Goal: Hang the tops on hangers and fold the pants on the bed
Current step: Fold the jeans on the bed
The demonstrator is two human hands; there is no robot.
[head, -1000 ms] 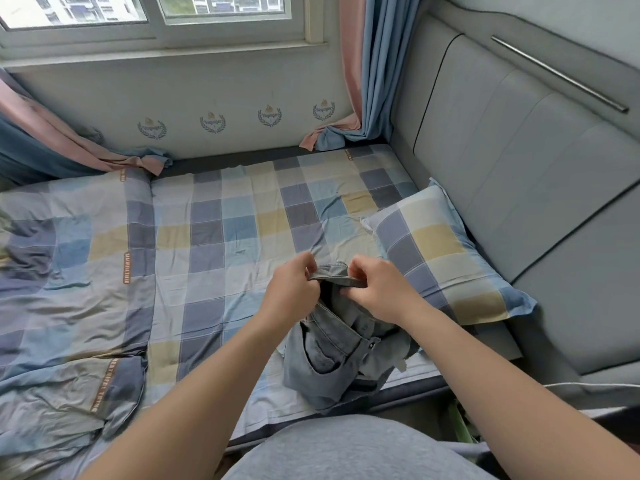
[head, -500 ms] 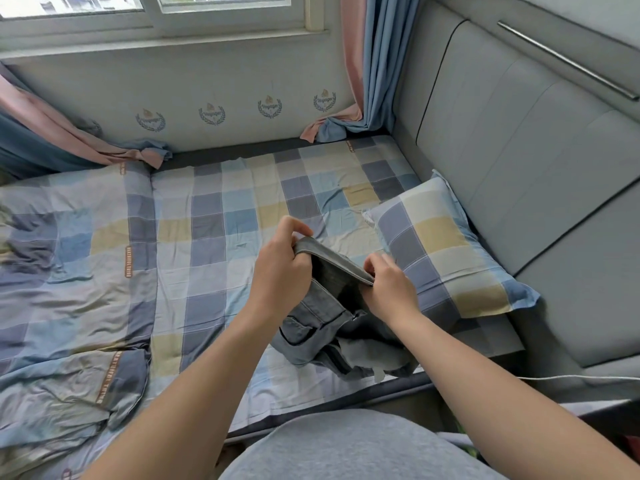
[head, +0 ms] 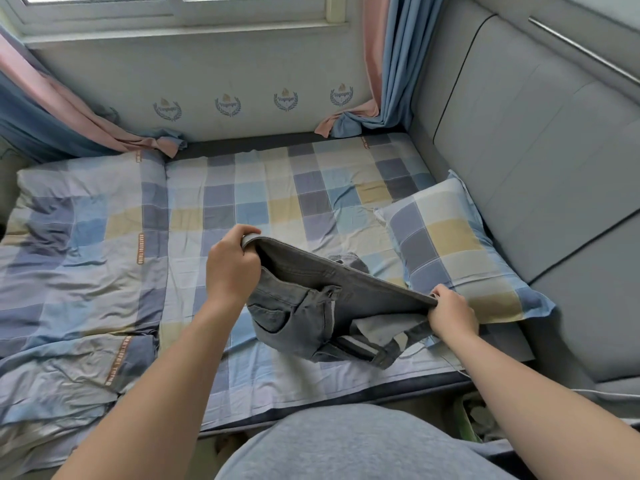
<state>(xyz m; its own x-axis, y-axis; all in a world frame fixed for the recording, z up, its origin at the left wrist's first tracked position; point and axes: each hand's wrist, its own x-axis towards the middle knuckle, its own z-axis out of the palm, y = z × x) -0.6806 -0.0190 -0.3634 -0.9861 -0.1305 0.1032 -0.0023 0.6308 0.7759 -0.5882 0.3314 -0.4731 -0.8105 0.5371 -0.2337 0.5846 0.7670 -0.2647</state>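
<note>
both hands (head: 232, 268) (head: 452, 315) at jeans' (head: 304, 306) waistband ends

The pants (head: 311, 306) are held over the bed (head: 277, 202) just left of the pillow (head: 450, 247), the waistband being gripped by the left hand (head: 232, 268), further left of the pillow, and by the right hand (head: 452, 315), at the pillow's near edge. The pillow is laid on the bed beside the padded panel (head: 536, 168) on its right, while a quilt (head: 79, 254) is spread well to the pillow's left. Behind the pillow, a curtain (head: 391, 64) is hung in the corner, with the window (head: 173, 8) to the left of it.
</note>
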